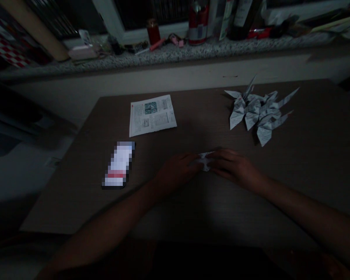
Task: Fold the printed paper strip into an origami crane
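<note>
Between my hands, low over the brown table, is a small piece of folded paper [205,163], pale and mostly covered by fingers. My left hand [181,168] closes on its left side, thumb and fingers together at the edge. From the other side my right hand [231,165] grips the paper's right part, fingers bent over it. Several folded paper cranes [256,111], made of printed paper, stand clustered at the back right. A printed paper sheet [153,115] lies flat at the back left of my hands.
On the table [84,155] at left lies a phone [119,165] with a lit, blurred screen. Behind the table runs a speckled stone sill [169,51] crowded with a red can [198,23], a dark bottle [242,17], a red jar [153,33] and small clutter.
</note>
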{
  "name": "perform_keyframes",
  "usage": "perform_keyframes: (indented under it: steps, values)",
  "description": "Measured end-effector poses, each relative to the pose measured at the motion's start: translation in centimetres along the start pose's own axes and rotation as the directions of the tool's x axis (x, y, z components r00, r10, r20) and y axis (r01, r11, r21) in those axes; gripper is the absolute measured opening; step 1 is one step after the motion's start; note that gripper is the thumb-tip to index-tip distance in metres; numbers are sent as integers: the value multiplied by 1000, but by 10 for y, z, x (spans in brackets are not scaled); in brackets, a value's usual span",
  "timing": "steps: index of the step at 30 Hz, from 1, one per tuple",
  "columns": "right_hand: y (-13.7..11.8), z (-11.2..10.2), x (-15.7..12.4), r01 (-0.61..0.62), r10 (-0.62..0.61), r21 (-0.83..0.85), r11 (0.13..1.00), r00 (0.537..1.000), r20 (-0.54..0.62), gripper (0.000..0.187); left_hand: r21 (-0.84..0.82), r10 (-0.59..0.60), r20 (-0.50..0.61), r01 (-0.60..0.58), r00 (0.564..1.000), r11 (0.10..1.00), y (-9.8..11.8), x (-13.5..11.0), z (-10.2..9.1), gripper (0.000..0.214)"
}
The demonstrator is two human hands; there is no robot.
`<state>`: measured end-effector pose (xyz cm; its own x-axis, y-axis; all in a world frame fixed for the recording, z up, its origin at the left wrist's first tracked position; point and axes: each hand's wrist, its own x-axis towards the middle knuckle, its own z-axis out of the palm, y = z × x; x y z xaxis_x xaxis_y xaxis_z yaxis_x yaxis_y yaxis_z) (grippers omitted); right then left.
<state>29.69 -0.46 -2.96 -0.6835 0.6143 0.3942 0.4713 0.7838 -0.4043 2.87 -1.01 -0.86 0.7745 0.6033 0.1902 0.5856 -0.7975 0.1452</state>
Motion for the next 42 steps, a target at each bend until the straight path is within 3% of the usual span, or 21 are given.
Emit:
perform_keyframes:
  steps: [4, 12, 18, 27, 31, 37, 42]
  values:
    - [-2, 1, 1, -20, 21, 50, 999, 999, -24, 14, -117, 11, -47, -16, 999, 993, 0, 1, 3, 22]
    - [-6, 1, 4, -71, 81, 135, 988, 994, -69, 11, -269, -121, -116, 87, 986, 959, -2, 4, 16, 16]
    - [-5, 1, 5, -88, 95, 143, 986, 994, -44, 10, -312, -148, -102, 110, 984, 944, 1, 5, 16, 15]
    - [-11, 2, 11, -202, 212, 135, 970, 975, -64, 8, -425, -259, -106, 191, 960, 885, -1, 14, 19, 6]
    - [-10, 3, 10, -170, 180, 119, 978, 981, -77, 8, -460, -291, -97, 216, 952, 861, 0, 17, 18, 4]
    - [-7, 4, 8, -113, 119, 60, 992, 987, -107, 9, -364, -295, -76, 249, 952, 897, 3, 15, 13, 10]
    - [-5, 6, 8, -102, 104, 21, 995, 987, -120, 13, -140, -117, -10, 115, 993, 983, 0, 2, 11, 26]
